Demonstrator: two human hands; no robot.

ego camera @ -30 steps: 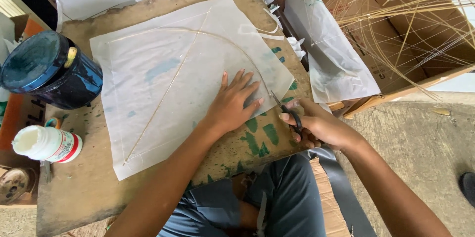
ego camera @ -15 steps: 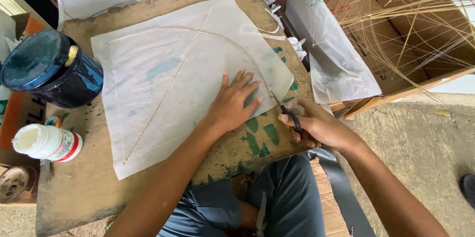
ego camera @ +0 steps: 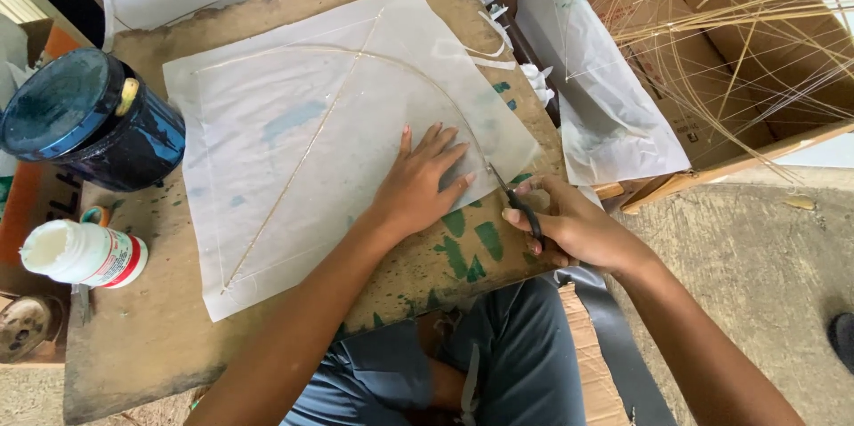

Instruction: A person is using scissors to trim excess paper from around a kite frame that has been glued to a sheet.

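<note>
Two hands work at one thin, translucent white paper sheet [ego camera: 294,141], which lies spread on a worn wooden board [ego camera: 142,337] across the person's lap. Slim pale sticks lie on the sheet: a straight spine [ego camera: 311,146] runs corner to corner and a bowed stick [ego camera: 427,79] arcs across the top. The left hand [ego camera: 422,181] lies open and flat, fingers spread, pressing the sheet down near its right corner. The right hand [ego camera: 569,230] is closed around the dark handles of scissors [ego camera: 516,204], whose blades meet the paper's edge just beyond the bow's right end. Judging by the narrow white offcuts [ego camera: 494,44] lying near the board's far edge, some trimming looks done, while the margin at this corner is still being cut. Nearby stand a dark blue glossy tin [ego camera: 89,124] and a white squeeze bottle [ego camera: 84,253] at left, green paint marks [ego camera: 467,244] on the board, another paper sheet [ego camera: 605,97] and loose bamboo splints [ego camera: 738,26] in a cardboard box at right
</note>
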